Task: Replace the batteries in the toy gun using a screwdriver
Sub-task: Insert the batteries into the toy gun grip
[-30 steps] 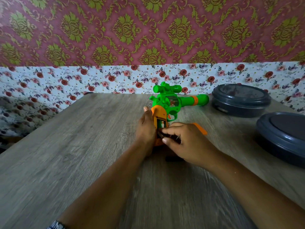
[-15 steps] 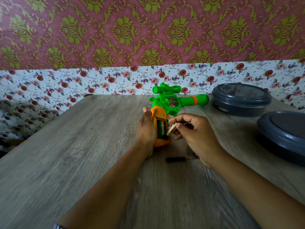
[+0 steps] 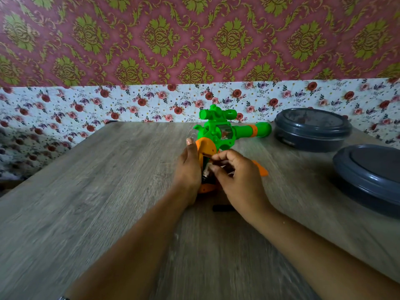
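The toy gun [image 3: 218,135] lies mid-table [image 3: 97,202], its orange grip toward the person. The left hand [image 3: 188,169] curls round the grip; the right hand [image 3: 236,180] pinches a battery [image 3: 206,168] at the open compartment, hiding much of it. An orange cover [image 3: 260,168] lies just right, a black stick [image 3: 221,208] nearer. Two grey containers [image 3: 311,129] [image 3: 368,178] sit well apart, right.

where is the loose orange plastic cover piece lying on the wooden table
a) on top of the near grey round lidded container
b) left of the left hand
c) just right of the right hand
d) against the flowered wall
c: the orange plastic cover piece juts out from behind the right hand, on the wooden table beside the green and orange toy gun.
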{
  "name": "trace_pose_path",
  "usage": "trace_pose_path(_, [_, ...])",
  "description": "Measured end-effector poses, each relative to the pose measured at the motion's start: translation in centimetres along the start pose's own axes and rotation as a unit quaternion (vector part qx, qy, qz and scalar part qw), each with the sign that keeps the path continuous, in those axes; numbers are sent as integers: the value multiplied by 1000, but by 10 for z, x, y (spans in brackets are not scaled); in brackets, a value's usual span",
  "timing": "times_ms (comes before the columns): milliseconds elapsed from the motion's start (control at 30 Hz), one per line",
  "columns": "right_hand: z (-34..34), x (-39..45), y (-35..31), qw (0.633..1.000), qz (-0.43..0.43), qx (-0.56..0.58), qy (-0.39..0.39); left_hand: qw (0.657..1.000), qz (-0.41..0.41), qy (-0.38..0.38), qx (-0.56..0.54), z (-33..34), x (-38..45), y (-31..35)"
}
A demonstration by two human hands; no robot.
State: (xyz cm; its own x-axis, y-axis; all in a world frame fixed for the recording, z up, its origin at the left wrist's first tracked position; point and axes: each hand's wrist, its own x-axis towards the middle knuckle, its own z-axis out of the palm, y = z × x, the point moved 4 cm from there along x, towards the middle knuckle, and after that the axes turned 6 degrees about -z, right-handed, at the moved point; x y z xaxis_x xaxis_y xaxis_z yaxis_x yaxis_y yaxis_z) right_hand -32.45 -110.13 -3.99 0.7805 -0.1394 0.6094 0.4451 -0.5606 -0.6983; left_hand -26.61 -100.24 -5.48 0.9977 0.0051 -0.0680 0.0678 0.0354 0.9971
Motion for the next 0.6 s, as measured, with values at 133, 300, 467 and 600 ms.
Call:
trace_pose_path(133, [1, 1, -3, 997, -32, -53, -53, 1000, -15, -13, -19, 0, 3, -3])
trace_pose_path(300, [3, -1, -6, 990, -44, -50, -121, 1000, -19, -1, -23, -2, 6, -2])
trace_pose_path(467, [2, 0, -3, 987, -50, -62, -140, 1000, -9, -3, -18, -2, 5, -1])
trace_pose_path(600, [1, 2, 0, 990, -48, -77, -104, 1000, -14, -1, -13, 0, 5, -3])
